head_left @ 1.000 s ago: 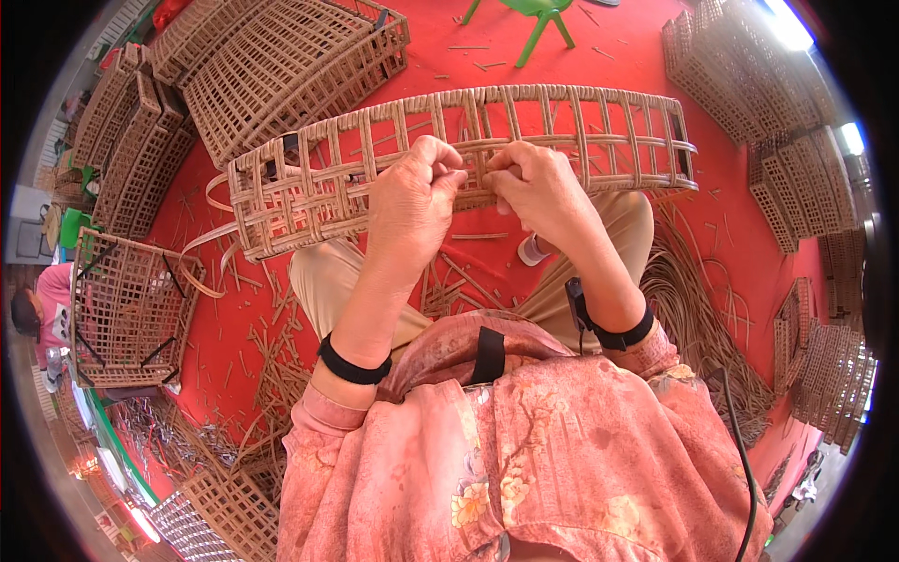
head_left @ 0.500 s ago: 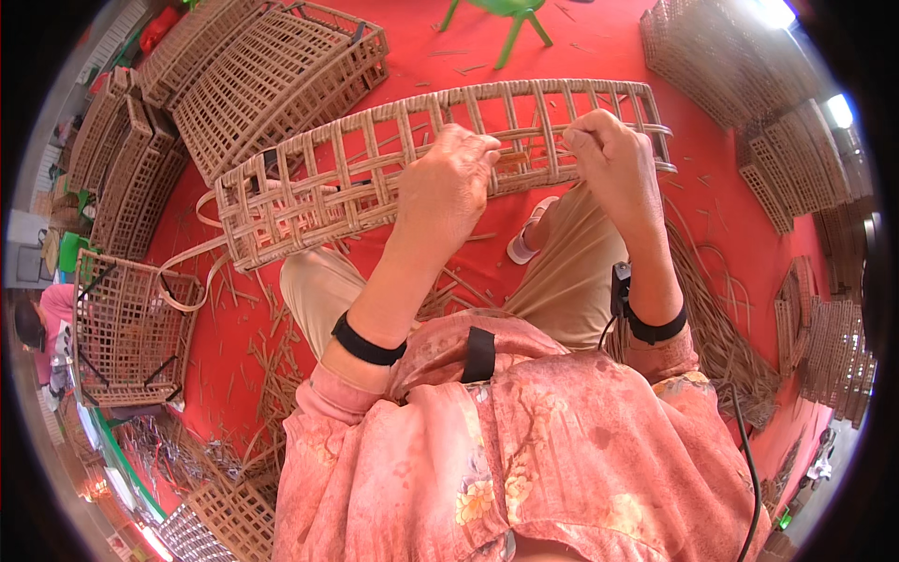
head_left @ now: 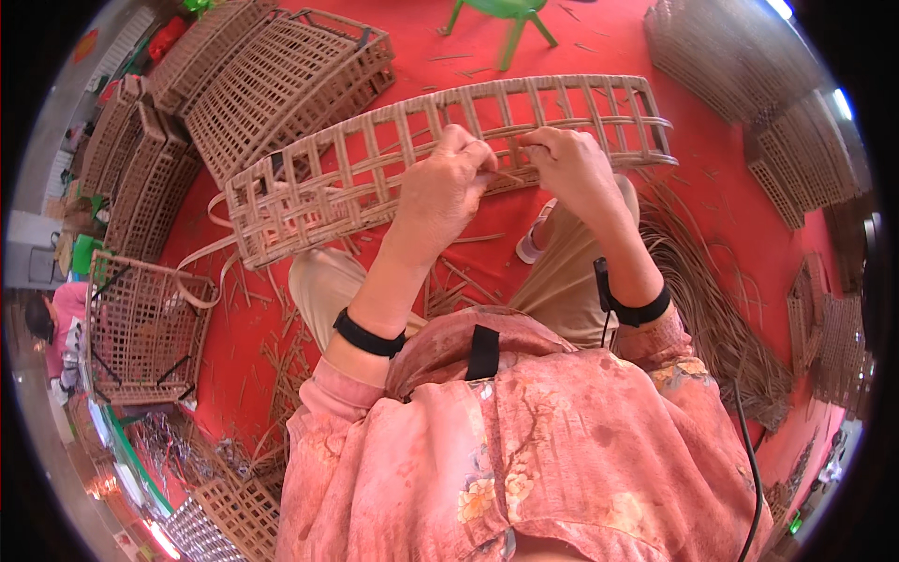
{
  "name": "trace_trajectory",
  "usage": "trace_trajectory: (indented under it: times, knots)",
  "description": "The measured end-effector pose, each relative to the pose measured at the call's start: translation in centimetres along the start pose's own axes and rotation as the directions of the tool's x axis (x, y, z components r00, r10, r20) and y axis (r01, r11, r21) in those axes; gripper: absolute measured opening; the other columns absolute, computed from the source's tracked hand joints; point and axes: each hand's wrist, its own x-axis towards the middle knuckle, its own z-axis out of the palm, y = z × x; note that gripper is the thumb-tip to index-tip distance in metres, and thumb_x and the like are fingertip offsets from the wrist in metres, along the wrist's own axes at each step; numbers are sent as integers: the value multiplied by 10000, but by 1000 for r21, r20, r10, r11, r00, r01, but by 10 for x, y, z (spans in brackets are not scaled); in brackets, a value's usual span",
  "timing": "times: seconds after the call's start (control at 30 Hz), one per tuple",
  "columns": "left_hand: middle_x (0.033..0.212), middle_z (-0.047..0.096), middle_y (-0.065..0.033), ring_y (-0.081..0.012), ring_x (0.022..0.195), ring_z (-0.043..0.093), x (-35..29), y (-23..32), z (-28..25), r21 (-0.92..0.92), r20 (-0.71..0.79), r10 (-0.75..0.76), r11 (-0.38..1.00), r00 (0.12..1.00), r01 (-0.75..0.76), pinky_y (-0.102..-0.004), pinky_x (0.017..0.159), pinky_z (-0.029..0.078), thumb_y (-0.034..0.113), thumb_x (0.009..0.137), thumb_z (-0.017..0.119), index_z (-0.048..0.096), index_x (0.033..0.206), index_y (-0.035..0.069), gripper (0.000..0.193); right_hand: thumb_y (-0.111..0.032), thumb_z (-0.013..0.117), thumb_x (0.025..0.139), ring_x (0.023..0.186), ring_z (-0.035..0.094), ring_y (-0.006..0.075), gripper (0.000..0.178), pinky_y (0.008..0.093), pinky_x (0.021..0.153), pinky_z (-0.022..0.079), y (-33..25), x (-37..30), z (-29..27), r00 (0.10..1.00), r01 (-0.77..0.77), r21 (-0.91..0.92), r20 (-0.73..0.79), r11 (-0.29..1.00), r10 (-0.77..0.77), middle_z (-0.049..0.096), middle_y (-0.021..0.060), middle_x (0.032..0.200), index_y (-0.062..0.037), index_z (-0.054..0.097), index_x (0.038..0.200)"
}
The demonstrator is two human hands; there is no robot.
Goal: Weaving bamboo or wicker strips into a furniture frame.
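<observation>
Across my knees lies a long, narrow woven rattan basket [head_left: 370,164] with an open lattice of brown strips. My left hand [head_left: 440,192] is closed in a pinch at the near rim, around its middle. Beside it, my right hand [head_left: 573,173] is also closed, thumb and fingertips pinched over the lattice. A short piece of rattan strip [head_left: 508,176] shows between the two hands. What lies inside each pinch is mostly hidden by the fingers. Loose strip ends [head_left: 201,253] curl out from the basket's left end.
Stacked rattan baskets [head_left: 281,80] stand at the far left, and more stacks [head_left: 740,70] at the far right. A green stool [head_left: 506,9] is ahead. Bundled strips [head_left: 712,309] lie right of my leg on the red floor [head_left: 234,347]. Another person [head_left: 67,314] is at the left edge.
My right hand has moved left along the basket, closer to my left hand. The left hand stays at about the same spot. The view has shifted slightly.
</observation>
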Motion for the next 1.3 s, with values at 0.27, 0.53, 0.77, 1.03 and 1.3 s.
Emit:
trace_trajectory:
  times: [0.27,0.53,0.77,1.03,1.3]
  knots:
    - [771,643,12,-44,724,562,7,11,-13,-601,86,-184,775,979,198,-224,657,470,2,887,710,651,935,27,80,-180,542,872,961,676,384,298,464,859,531,2,10,-3,996,-49,-27,67,998,51,710,222,997,-69,757,1046]
    - [721,704,-26,-78,663,642,13,20,-10,-80,-50,-252,966,966,248,-258,611,489,146,879,713,706,869,51,96,-144,543,865,638,677,307,344,405,671,546,2,16,-10,974,16,-7,225,1000,-14,680,204,737,-5,720,1126]
    - [740,702,-143,-324,724,697,29,14,-1,246,-28,-224,943,974,224,-426,679,527,234,836,682,712,831,73,164,-127,531,865,619,678,267,369,396,649,546,-4,23,-18,950,14,-58,311,998,5,662,184,656,4,703,1165]
    - [785,712,-139,-326,802,701,41,11,19,190,48,-284,944,958,270,-438,730,534,284,841,671,716,845,88,202,-159,558,888,497,617,191,307,342,508,509,-17,30,-31,842,-115,54,535,992,69,634,118,598,11,712,1092]
    - [919,688,-125,-338,824,691,27,13,26,110,-24,-149,982,989,150,-444,717,533,264,873,693,690,946,69,209,-124,559,884,513,628,173,220,337,478,498,10,18,-14,949,-80,221,315,972,7,656,111,631,12,712,965]
